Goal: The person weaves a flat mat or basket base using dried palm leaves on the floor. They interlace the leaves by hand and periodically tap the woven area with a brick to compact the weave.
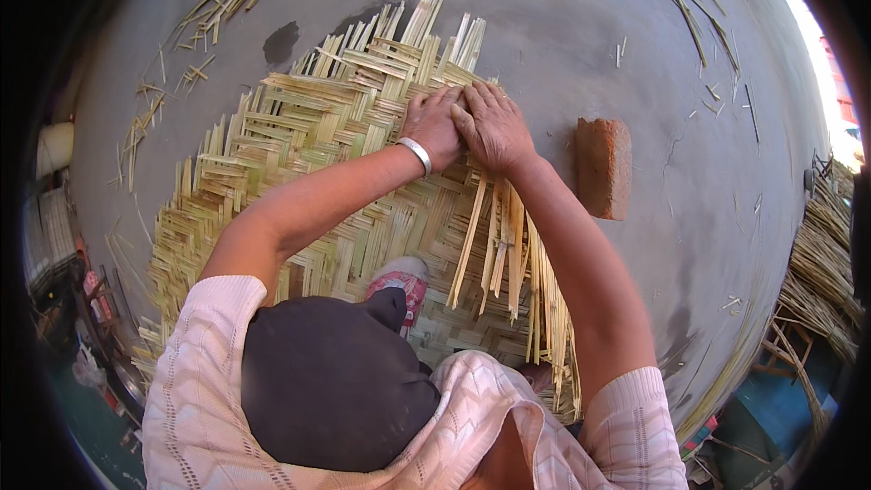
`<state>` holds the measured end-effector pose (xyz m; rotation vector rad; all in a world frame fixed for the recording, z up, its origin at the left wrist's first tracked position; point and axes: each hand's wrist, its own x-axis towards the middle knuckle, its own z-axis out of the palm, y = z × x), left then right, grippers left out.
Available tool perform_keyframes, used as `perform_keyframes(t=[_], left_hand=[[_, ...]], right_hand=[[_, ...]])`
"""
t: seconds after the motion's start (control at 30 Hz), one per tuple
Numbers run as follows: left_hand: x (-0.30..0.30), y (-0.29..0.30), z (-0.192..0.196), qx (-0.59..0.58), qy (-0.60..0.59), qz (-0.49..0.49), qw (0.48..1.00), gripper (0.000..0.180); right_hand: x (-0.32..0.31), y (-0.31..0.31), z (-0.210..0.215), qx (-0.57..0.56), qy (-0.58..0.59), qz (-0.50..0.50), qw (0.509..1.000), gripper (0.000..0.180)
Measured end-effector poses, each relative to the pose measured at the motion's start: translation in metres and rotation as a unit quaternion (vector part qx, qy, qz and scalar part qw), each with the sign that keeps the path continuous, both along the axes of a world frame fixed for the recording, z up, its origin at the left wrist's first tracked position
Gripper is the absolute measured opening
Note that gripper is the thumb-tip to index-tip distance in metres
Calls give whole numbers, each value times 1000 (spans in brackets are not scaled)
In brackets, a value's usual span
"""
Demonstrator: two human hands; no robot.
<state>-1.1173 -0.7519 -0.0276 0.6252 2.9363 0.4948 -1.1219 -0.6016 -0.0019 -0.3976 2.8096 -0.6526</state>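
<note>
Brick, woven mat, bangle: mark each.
brick (603, 168), head view, middle of its top face.
woven mat (299, 122), head view, bare woven part left of the hands.
bangle (417, 154), head view, band on left wrist.

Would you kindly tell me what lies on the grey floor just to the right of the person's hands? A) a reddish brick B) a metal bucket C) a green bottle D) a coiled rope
A: a reddish brick lies on the floor, beside the right hand pressing the woven bamboo mat.

Left hand (434, 124) and right hand (493, 127) side by side, pressed flat on woven mat (299, 136); loose strips (508, 245) fanning below right wrist; brick (603, 168) near on grey floor (562, 45)
</note>
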Motion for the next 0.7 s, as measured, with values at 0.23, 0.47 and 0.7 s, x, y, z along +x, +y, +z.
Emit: perform_keyframes(t=[0.23,0.47,0.7], left_hand=[[-43,-64,12,49,-13,-80,995,54],[-159,-222,11,-269,83,191,940,53],[-168,-213,-6,-397,59,9,916,63]], right_hand=[[7,-6,-14,36,-15,4,999,79],[9,-10,-9,79,-3,13,997,85],[2,-4,1,42,-17,26,999,73]])
